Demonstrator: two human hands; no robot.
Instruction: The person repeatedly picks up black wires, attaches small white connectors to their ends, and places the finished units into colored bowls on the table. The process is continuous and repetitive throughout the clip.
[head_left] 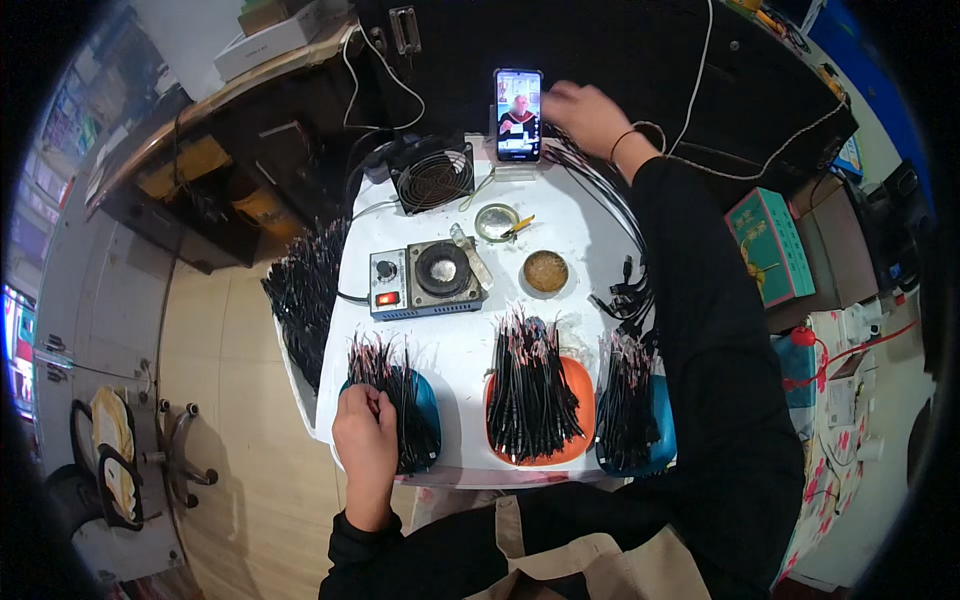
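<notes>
My left hand (366, 440) is closed, its fingers curled at the left side of a bundle of short black cables (412, 425) with bare ends up. The bundle lies in a blue tray (429, 400). Whether anything sits between those fingers is hidden. At the far end of the white table (460, 350), my right hand (592, 122) reaches beside a phone (518, 115) upright on a stand; its fingers are smeared by motion. The lit screen shows a person. Below that hand, long black cables (605, 185) run along the table's right edge.
A small solder pot (444, 274) with a lit red switch stands mid-table. Around it are a fan (433, 182), a glass dish (496, 222) and a round tub of brown material (545, 272). More cables fill an orange tray (583, 385), another blue tray (663, 425) and a white bin (292, 365).
</notes>
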